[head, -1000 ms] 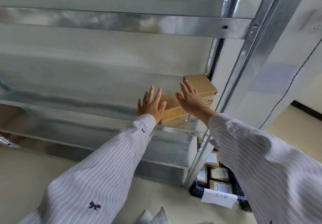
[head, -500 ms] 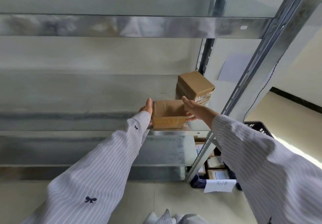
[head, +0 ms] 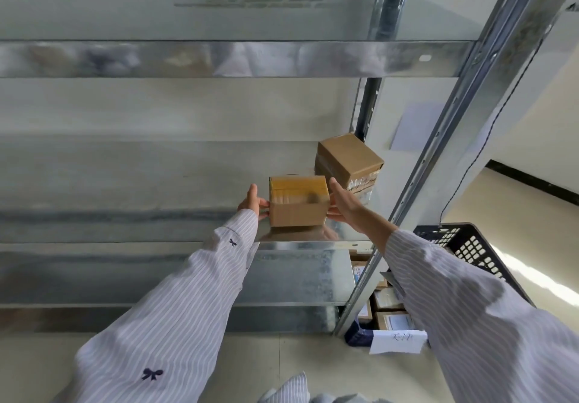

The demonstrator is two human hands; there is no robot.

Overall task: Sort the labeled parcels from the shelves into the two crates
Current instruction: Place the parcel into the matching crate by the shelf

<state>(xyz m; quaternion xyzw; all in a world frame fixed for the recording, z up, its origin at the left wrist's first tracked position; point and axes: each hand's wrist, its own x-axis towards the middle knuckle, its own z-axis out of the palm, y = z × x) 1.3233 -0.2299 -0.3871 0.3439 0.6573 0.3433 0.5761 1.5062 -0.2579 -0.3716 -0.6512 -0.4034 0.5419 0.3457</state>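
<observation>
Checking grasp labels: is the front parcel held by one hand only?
No, the left hand and the right hand each grip one end of the parcel, holding it between them.

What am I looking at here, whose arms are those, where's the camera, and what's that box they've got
There is no machine here: a person works with bare hands, and the only grip is those hands. The single picture comes from a wide-angle camera worn on the person's head, so the striped sleeves reach out from below. The left hand and the right hand hold a brown cardboard parcel between them, one on each side, at the front of a metal shelf. Whether it is lifted clear of the shelf I cannot tell. Behind it, at the shelf's right end, sits another parcel. Lower right is a crate with parcels in it and a paper tag on its front, and beside it a black crate.
</observation>
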